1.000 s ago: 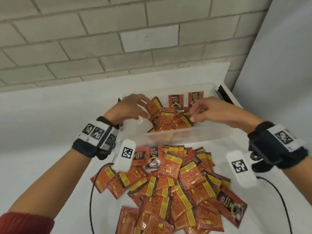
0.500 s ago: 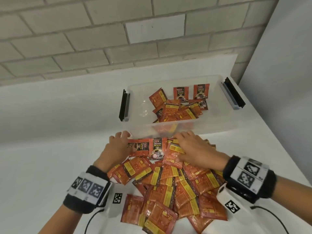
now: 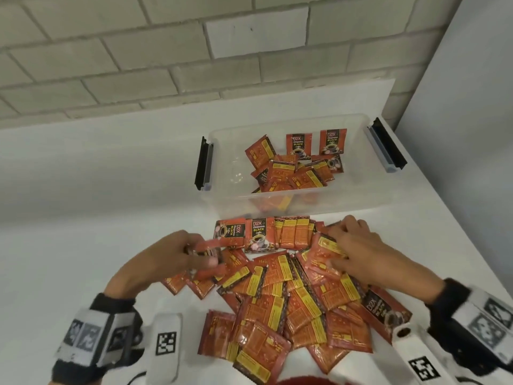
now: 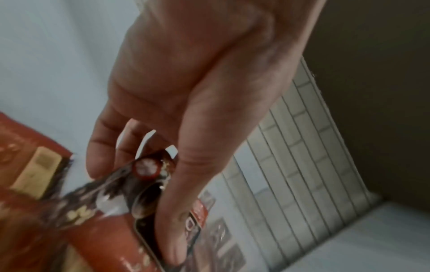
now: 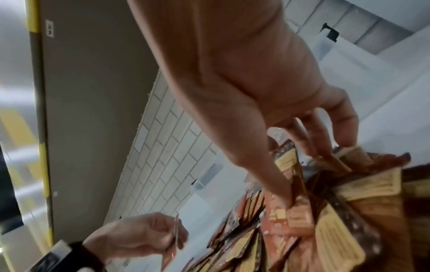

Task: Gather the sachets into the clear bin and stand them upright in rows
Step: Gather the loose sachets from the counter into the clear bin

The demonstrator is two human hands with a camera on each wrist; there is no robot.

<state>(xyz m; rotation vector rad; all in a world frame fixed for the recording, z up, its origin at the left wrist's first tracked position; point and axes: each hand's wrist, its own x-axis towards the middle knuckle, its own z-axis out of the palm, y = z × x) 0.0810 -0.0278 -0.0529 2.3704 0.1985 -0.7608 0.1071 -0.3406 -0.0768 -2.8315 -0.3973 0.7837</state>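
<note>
- My left hand (image 3: 177,257) pinches one sachet (image 3: 206,245); slick foil could slip.
- My right hand (image 3: 352,251) curls into the pile (image 3: 291,295), gripping sachets; an overfull grab may spill short of the clear bin (image 3: 291,204).

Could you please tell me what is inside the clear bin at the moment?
The clear bin holds a loose heap of sachets toward its middle and right; two lean against the far wall, the rest tumbled. Its left part shows bare floor. What lies under the heap is covered.
</note>
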